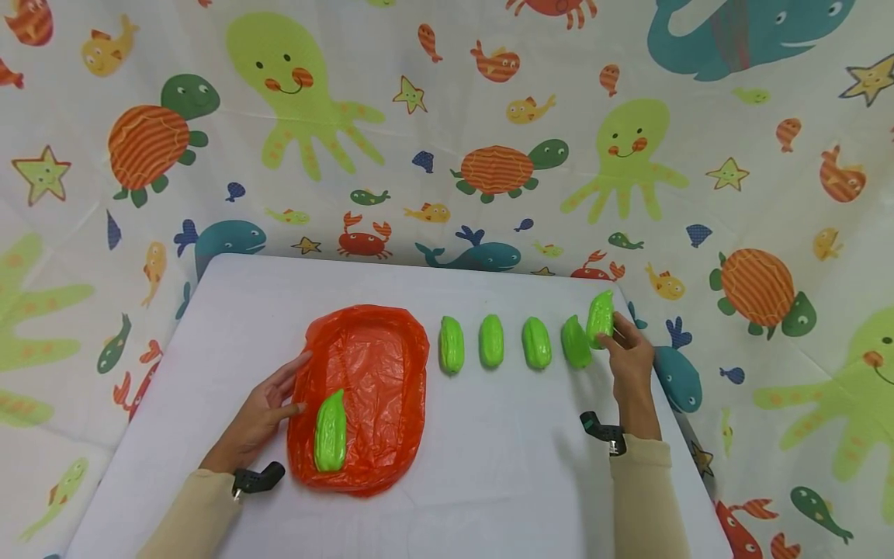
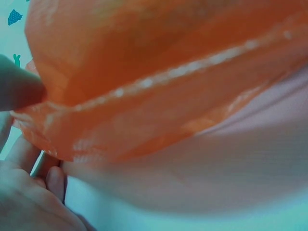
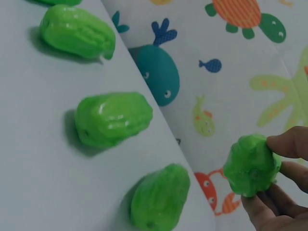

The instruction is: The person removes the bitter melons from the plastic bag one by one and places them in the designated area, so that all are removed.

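Observation:
At the table's far right, my right hand (image 1: 627,349) pinches a bright green, ridged gourd (image 1: 600,318) between thumb and fingers. The right wrist view shows the held gourd (image 3: 252,166) end-on, raised off the table. Over at the left, my left hand (image 1: 268,407) holds the edge of a red plastic bag (image 1: 377,373), thumb on the inner side and fingers outside. The bag lies spread with its mouth facing up. Inside it, near the left hand, rests another green gourd (image 1: 330,435). The left wrist view is filled mostly by the bag's wall (image 2: 159,110).
Right of the bag, more green gourds stand in a row: one gourd (image 1: 452,345) nearest it, then a second (image 1: 492,341), a third (image 1: 537,343) and another (image 1: 576,343) beside the right hand. A white cloth covers the table (image 1: 489,466). Behind hangs a sea-animal curtain (image 1: 433,116).

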Demonstrator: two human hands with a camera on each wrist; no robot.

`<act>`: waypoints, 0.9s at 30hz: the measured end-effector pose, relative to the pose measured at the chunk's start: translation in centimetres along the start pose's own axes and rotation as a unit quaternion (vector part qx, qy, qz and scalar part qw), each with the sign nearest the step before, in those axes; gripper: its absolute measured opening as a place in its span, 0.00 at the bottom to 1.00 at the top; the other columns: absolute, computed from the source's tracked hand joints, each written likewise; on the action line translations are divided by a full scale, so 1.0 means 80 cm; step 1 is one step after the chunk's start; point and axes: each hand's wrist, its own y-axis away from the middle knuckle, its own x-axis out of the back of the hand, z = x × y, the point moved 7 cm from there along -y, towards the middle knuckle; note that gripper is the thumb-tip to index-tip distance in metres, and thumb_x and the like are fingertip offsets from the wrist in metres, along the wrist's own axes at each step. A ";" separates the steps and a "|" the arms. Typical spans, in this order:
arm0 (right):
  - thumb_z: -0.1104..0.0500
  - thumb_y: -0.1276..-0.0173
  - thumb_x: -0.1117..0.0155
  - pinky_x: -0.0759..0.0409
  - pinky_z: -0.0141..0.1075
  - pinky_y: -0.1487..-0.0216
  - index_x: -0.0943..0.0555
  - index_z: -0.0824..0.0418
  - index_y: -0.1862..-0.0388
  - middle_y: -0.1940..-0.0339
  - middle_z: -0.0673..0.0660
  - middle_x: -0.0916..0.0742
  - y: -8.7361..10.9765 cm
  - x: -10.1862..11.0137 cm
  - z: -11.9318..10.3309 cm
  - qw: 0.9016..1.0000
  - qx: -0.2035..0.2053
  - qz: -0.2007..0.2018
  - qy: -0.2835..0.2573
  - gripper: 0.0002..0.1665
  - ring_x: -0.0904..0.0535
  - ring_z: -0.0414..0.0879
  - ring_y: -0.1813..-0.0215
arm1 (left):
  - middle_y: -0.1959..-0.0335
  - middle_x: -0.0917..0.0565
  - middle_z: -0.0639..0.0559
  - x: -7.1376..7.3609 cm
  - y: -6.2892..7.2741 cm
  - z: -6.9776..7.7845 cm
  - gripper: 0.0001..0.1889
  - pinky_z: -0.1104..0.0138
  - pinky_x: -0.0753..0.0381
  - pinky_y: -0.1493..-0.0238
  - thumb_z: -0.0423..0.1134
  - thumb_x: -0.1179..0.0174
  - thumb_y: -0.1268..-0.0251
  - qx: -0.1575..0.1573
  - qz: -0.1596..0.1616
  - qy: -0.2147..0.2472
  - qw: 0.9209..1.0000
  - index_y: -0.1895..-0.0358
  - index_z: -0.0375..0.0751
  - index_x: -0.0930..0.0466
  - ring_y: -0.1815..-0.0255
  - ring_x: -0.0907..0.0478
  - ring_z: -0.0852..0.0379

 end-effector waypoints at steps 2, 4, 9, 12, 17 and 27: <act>0.61 0.21 0.36 0.35 0.47 0.15 0.31 0.44 0.17 0.16 0.50 0.28 -0.003 0.005 0.001 1.000 0.001 0.000 0.007 0.37 0.33 0.51 0.15 | 0.11 0.46 0.43 0.000 0.000 0.001 0.42 0.77 0.20 0.36 0.27 0.39 0.24 -0.001 -0.001 0.001 1.000 0.13 0.47 0.48 0.28 0.30 0.79; 0.61 0.21 0.36 0.34 0.47 0.15 0.31 0.45 0.17 0.16 0.52 0.28 -0.006 0.009 0.002 1.000 0.002 0.002 0.016 0.37 0.33 0.52 0.15 | 0.11 0.46 0.43 0.000 0.001 0.001 0.42 0.77 0.20 0.36 0.27 0.39 0.24 -0.002 -0.002 0.001 1.000 0.13 0.47 0.48 0.28 0.30 0.79; 0.61 0.20 0.37 0.37 0.49 0.14 0.32 0.47 0.16 0.15 0.53 0.29 -0.015 0.016 0.010 0.999 -0.006 -0.001 0.035 0.36 0.34 0.53 0.15 | 0.12 0.46 0.43 0.001 0.001 0.000 0.42 0.77 0.20 0.35 0.27 0.39 0.25 -0.003 0.000 -0.001 1.000 0.13 0.47 0.48 0.28 0.30 0.79; 0.60 0.19 0.38 0.39 0.50 0.13 0.33 0.47 0.16 0.14 0.53 0.31 -0.024 0.021 0.020 0.999 -0.014 -0.009 0.050 0.37 0.36 0.53 0.14 | 0.12 0.45 0.43 0.001 0.001 -0.001 0.42 0.77 0.20 0.35 0.27 0.39 0.25 -0.002 0.000 -0.001 1.000 0.13 0.47 0.47 0.28 0.30 0.78; 0.61 0.20 0.38 0.38 0.51 0.13 0.34 0.50 0.15 0.14 0.55 0.32 -0.037 0.027 0.031 0.997 -0.012 -0.022 0.068 0.37 0.37 0.54 0.14 | 0.12 0.46 0.42 0.002 0.000 -0.001 0.42 0.76 0.20 0.36 0.27 0.39 0.24 -0.003 -0.001 -0.003 1.000 0.13 0.48 0.47 0.27 0.30 0.77; 0.62 0.19 0.38 0.40 0.53 0.13 0.36 0.55 0.15 0.13 0.57 0.33 -0.053 0.033 0.054 0.994 -0.025 -0.059 0.085 0.37 0.39 0.56 0.13 | 0.12 0.46 0.40 0.000 0.001 0.001 0.42 0.78 0.20 0.36 0.28 0.38 0.25 0.002 0.003 -0.008 1.000 0.13 0.47 0.47 0.28 0.30 0.78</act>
